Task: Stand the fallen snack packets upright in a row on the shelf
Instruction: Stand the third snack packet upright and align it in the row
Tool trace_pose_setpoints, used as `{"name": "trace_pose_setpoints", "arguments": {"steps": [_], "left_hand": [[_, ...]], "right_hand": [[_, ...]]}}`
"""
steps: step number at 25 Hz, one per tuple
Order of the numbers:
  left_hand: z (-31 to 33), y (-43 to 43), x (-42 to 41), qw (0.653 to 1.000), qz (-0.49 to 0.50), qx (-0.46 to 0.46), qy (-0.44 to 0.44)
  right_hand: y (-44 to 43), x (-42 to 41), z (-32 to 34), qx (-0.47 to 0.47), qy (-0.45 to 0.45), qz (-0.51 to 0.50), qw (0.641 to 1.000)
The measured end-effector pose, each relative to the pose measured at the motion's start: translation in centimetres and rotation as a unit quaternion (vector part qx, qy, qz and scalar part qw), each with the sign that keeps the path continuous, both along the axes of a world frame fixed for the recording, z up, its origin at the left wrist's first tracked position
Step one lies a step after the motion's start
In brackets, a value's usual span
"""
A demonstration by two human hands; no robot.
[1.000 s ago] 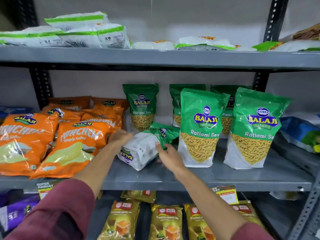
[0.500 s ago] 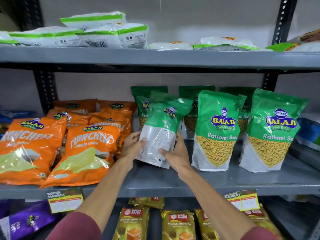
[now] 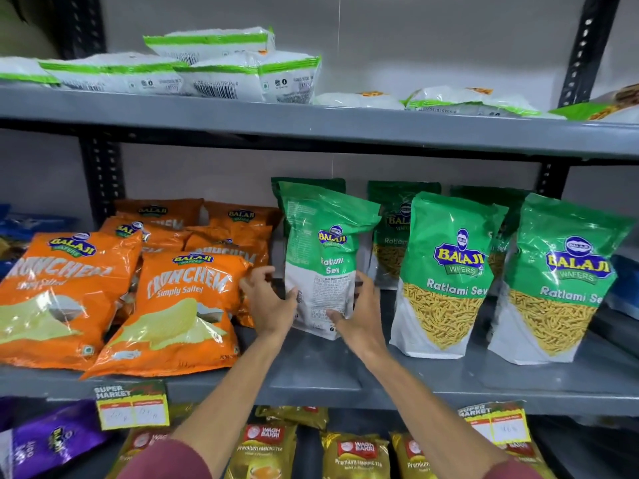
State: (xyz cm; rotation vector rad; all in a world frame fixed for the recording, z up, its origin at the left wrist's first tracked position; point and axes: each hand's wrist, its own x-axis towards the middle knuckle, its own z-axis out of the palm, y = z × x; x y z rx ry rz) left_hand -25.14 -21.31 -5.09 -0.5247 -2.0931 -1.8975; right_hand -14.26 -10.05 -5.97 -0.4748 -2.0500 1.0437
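A green and white Ratlami Sev packet [image 3: 320, 257] stands nearly upright on the grey middle shelf [image 3: 345, 378], its side and back turned toward me. My left hand [image 3: 268, 302] holds its lower left edge. My right hand [image 3: 358, 314] grips its lower right edge with the thumb on the white panel. Two more Ratlami Sev packets [image 3: 446, 274] [image 3: 556, 288] stand upright in the front row to the right. Darker green packets [image 3: 397, 229] stand behind them.
Orange Crunchem chip bags [image 3: 179, 305] lean in a pile on the left of the same shelf. White and green packets [image 3: 221, 70] lie flat on the upper shelf. Gold tea packs [image 3: 266, 451] and price tags [image 3: 131, 406] sit below.
The fallen green packet was lifted from lying on the shelf and turned upright between both hands. It now stands left of the front row.
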Motion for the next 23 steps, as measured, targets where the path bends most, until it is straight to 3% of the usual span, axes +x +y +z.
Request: {"name": "trace_pose_setpoints", "arguments": {"steps": [2,4,10,12,15,17,20,23], "left_hand": [[-0.5,-0.2,1.7,0.999,0.012,0.005,0.053],[-0.9,-0.4,3.5,0.996,-0.064,0.022,0.062],[1.1,-1.3,3.0,0.982,-0.17,0.059,-0.063],[1.4,-1.4,1.7,0.977,-0.19,0.03,-0.091],[1.4,-1.4,-0.6,0.98,-0.169,0.035,-0.096],[1.6,-0.8,-1.2,0.983,-0.135,0.052,-0.115],[1.6,-0.1,-1.1,0.989,-0.099,0.004,-0.107],[1.4,-0.2,-0.9,0.991,-0.095,-0.011,-0.097]], "right_hand": [[-1.1,0.3,-0.4,-0.008,0.036,-0.007,0.999],[-2.8,0.7,-0.7,-0.016,0.07,0.019,0.997],[-6.3,0.7,-1.0,0.075,0.005,0.199,0.977],[-5.7,0.9,-0.4,0.06,0.05,0.174,0.982],[-3.1,1.1,0.6,0.012,0.146,0.032,0.989],[-1.0,0.8,0.8,-0.046,0.108,-0.001,0.993],[0.8,-0.1,1.0,-0.157,-0.004,0.07,0.985],[0.7,-0.2,1.1,-0.164,-0.028,0.102,0.981]]}}
